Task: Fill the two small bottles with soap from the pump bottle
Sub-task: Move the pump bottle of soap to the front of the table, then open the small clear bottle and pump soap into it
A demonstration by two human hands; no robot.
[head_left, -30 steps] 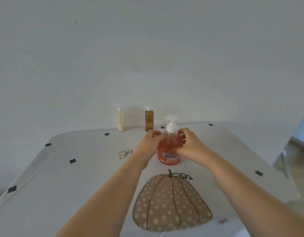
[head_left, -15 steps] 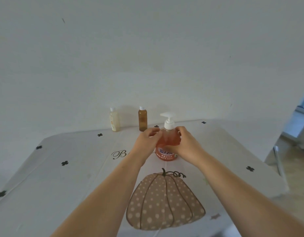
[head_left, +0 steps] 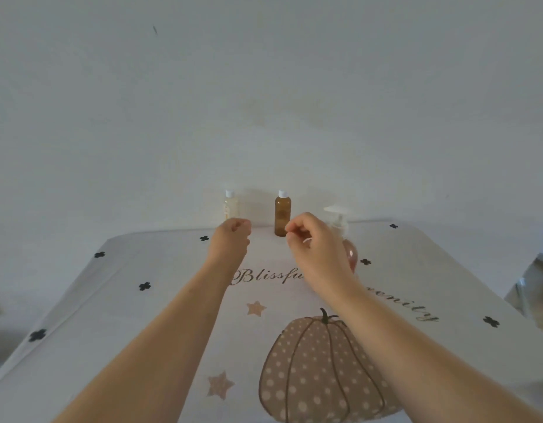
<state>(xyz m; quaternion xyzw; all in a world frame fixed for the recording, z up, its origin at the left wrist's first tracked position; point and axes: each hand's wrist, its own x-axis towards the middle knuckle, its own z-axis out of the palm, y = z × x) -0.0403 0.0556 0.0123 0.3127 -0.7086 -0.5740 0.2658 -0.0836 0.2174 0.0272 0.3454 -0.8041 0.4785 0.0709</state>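
- Left hand [head_left: 230, 242]: lifted clear of the tablecloth [head_left: 127, 303], back toward the camera, fingers curled in to the palm as a loose fist, nothing in it.
- Left forearm [head_left: 172, 331]: bare, stretched straight forward from the lower left, wrist in line with the arm.
- Right hand [head_left: 314, 248]: lifted to about the same height, just right of the left one with a gap between them. Fingers curled, thumb tip close to forefinger tip, nothing visible between them.
- Right forearm [head_left: 401, 340]: bare, coming in from the lower right corner, angled inward, crossing over the pumpkin print [head_left: 319, 374].
- Pump bottle [head_left: 351, 257]: upright on the cloth behind the right hand and mostly hidden by it. White pump head showing above the knuckles, a strip of pinkish body to the right of the wrist, no fingers round it.
- Pale small bottle [head_left: 230, 204]: upright at the far edge by the wall [head_left: 264, 102], white cap on, base hidden behind the left knuckles.
- Amber small bottle [head_left: 282, 213]: upright beside the pale one, white cap on, seen in the gap between the two hands, farther back than either.
- Cloth: white, with black cross marks [head_left: 144, 286], tan stars [head_left: 255, 308] and script lettering [head_left: 258, 276] partly covered by the right arm.
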